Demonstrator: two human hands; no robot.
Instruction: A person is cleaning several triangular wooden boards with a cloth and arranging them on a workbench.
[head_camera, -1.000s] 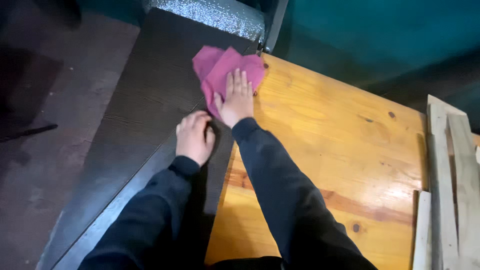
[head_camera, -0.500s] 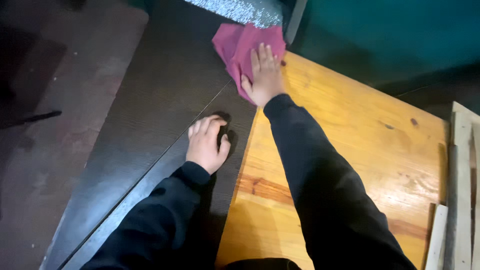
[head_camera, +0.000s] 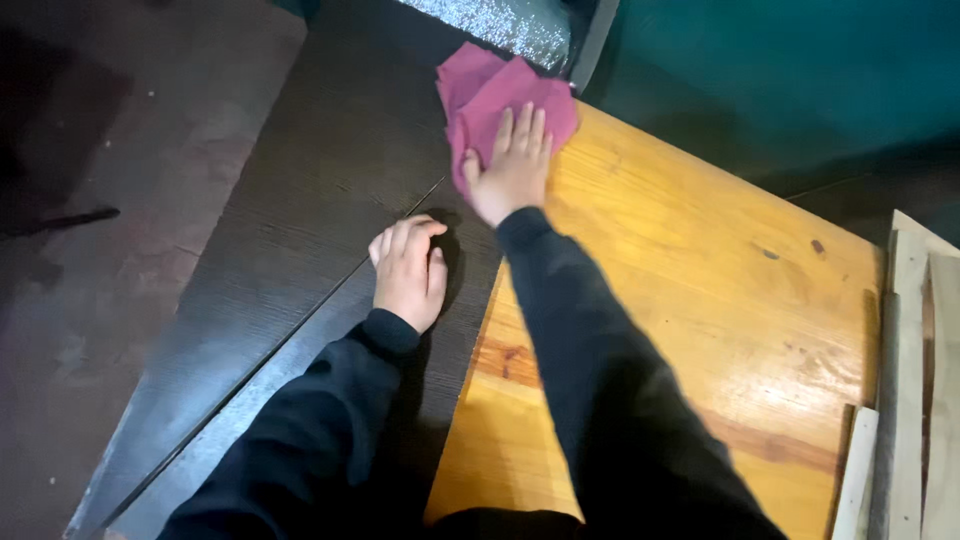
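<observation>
Pressing flat with open fingers, the right hand (head_camera: 515, 170) holds a pink cloth (head_camera: 490, 95) at the far corner of the glossy wooden board (head_camera: 700, 290); nothing is gripped. The left hand (head_camera: 408, 272) rests open on the dark panel (head_camera: 300, 200). Most of the board seems yet to be wiped.

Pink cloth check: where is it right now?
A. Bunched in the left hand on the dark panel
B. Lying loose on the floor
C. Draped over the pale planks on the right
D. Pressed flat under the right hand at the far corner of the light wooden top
D: the right hand lies spread on the pink cloth at the far corner of the light wooden top; the left hand rests bare on the dark panel.
</observation>
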